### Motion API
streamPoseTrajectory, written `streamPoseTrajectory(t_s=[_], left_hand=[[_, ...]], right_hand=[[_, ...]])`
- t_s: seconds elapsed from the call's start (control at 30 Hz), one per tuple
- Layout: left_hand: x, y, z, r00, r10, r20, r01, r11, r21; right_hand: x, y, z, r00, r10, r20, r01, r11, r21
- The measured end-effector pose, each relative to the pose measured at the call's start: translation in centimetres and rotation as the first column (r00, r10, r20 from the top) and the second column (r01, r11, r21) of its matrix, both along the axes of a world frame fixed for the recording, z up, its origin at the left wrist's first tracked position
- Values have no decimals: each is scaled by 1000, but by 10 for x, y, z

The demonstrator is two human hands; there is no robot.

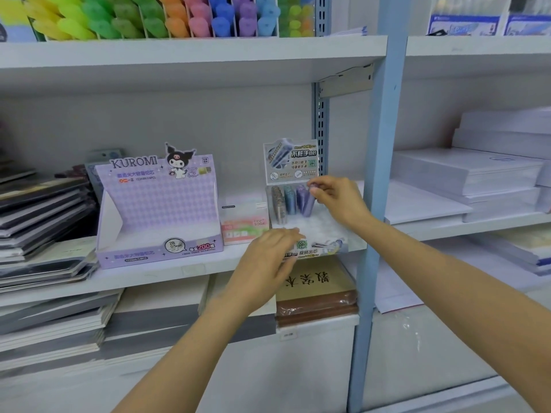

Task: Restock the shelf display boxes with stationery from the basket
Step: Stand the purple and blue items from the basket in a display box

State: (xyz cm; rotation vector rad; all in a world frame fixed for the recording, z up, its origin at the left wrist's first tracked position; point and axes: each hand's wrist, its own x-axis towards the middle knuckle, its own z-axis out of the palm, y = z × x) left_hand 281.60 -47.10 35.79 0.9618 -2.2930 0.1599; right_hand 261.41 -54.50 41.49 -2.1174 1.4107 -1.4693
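Shelving: white boards on a pale blue upright (378, 204), against a grey back wall. The middle shelf (149, 275) carries the display boxes.
Right bay: white paper stacks (465, 171), cut off by the frame edge.
Left: dark notebooks (38, 210) in slanting piles, partly out of frame.
Top shelf: coloured highlighters (149, 19), only the lower ends in view.
Purple Kuromi box (158, 204): open-fronted, no stock visible in the tray.
Small display box (322, 228): stands right of it beside the upright; grey header card, print too small to read.
Pink carton (243, 225): between the two boxes, blurred.
Left hand (268, 257): fingers straight and together at the small box's front lip; motion blur hides any contact.
Right hand (337, 198): fingertips pinch the top of a purple tube (307, 201).
Tubes (283, 201): leaning in a row at the box's back, bronze, teal, purple.
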Motion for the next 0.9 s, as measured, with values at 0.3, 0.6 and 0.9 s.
streamPoseTrajectory(t_s=[0.3,0.6,0.9], left_hand=[[-5,4,-1,996,26,-80,-28,999,-25],[-8,-1,-4,988,44,-151,-47,999,-13],[-1,5,-16,981,42,-187,-69,988,-139]], right_hand=[[2,-4,9,980,34,-194,-24,998,53],[7,-8,-7,991,-46,-123,45,999,-14],[19,46,-8,992,49,-119,-82,954,-290]])
